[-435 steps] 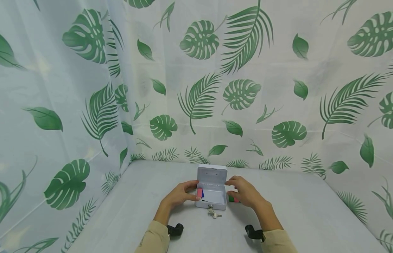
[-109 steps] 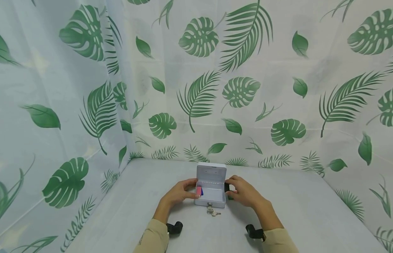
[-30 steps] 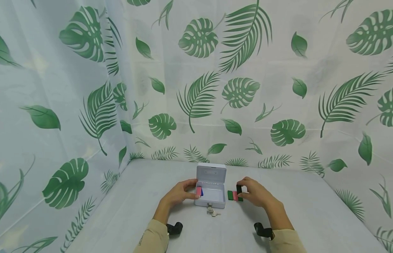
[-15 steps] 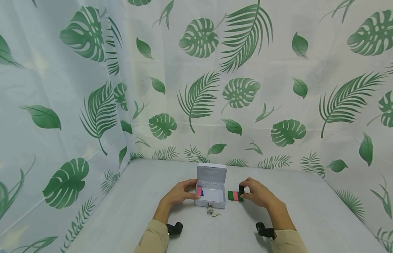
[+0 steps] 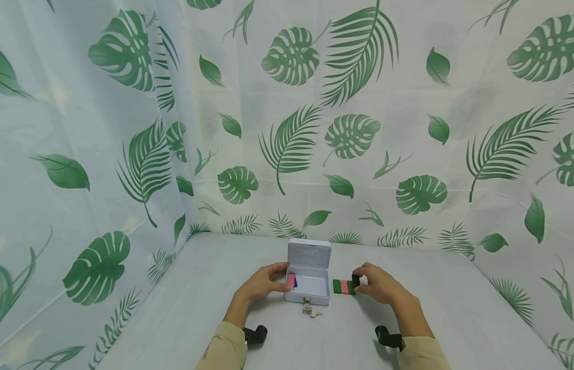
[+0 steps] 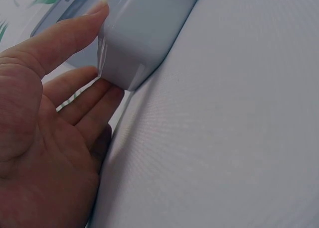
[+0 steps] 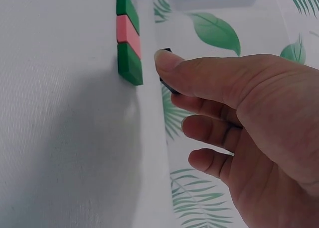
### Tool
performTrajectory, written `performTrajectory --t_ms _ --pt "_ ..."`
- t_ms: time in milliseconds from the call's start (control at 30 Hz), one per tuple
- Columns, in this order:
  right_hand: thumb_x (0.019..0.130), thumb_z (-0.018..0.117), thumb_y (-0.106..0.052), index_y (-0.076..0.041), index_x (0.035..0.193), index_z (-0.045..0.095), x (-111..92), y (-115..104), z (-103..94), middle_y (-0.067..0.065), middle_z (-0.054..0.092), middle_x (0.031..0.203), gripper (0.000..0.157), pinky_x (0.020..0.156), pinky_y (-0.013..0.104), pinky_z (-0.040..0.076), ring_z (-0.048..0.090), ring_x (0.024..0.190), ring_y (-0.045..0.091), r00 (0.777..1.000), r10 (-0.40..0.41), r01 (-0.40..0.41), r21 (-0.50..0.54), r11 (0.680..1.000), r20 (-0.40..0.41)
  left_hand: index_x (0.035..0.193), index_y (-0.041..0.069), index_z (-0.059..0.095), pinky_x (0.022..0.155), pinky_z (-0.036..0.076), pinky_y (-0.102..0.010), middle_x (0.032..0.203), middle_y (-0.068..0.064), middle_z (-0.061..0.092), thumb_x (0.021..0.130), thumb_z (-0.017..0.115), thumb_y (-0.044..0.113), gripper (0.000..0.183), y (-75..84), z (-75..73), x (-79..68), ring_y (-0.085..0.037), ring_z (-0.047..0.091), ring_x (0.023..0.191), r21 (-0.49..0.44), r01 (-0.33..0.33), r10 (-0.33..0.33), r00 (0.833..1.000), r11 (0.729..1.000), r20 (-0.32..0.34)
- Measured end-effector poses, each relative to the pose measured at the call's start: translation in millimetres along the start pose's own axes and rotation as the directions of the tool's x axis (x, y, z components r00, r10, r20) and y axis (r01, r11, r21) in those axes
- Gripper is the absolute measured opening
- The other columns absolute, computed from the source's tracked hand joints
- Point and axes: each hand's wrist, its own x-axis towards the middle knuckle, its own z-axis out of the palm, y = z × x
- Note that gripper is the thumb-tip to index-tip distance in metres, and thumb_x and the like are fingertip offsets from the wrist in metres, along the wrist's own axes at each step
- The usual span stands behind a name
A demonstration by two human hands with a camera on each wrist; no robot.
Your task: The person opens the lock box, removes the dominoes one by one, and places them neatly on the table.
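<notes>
A small grey-white metal cash box [image 5: 320, 299] stands with its lid raised. My left hand [image 5: 258, 285] grips its left side, thumb over the rim [image 6: 102, 31] and the other fingers against the outer wall. Inside, at the left, lie a pink block [image 5: 291, 280] and a blue block [image 5: 295, 282]. My right hand [image 5: 380, 283] pinches a black block [image 5: 355, 281] upright between thumb and fingers; in the right wrist view the thumb covers most of it. It is at the right end of a row: green block [image 5: 336, 286], pink block [image 5: 344, 287], green block [image 5: 351, 289].
Keys [image 5: 314, 312] hang from the lock at the box's front and rest on the white tabletop [image 5: 287, 339]. Behind and to the left stands a white curtain [image 5: 379, 216] printed with green leaves.
Since the earliest frame, my right hand has left the box's right side and picked up the black block. Over the last second, it has carried that block right, past the row's end. My left hand stays put.
</notes>
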Motion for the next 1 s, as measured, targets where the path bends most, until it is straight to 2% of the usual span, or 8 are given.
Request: performTrajectory --t_ms 600,1000 --pt "0.087 0.082 -0.009 0.003 0.122 0.071 -2.0 3.4 -1.1 0.010 0.070 0.116 0.039 0.099 0.057 0.054 0.066 0.111 0.032 1.000 -0.006 0.006 0.001 1.000 0.019 0.152 0.011 0.053 0.125 0.030 -0.057 0.156 -0.009 0.054 0.086 0.087 0.024 0.076 0.2 0.5 -0.7 -0.033 0.046 0.149 0.014 0.001 -0.001 1.000 1.000 -0.008" --pt "0.087 0.082 -0.009 0.003 0.121 0.071 -3.6 3.8 -1.3 0.011 0.070 0.116 0.038 0.100 0.058 0.054 0.066 0.113 0.035 1.000 -0.008 0.008 -0.003 1.000 0.009 0.153 0.008 0.051 0.125 0.032 -0.056 0.157 -0.011 0.053 0.086 0.086 0.021 0.076 1.2 0.8 -1.1 -0.033 0.046 0.149 0.001 -0.002 0.002 1.000 1.000 0.003"
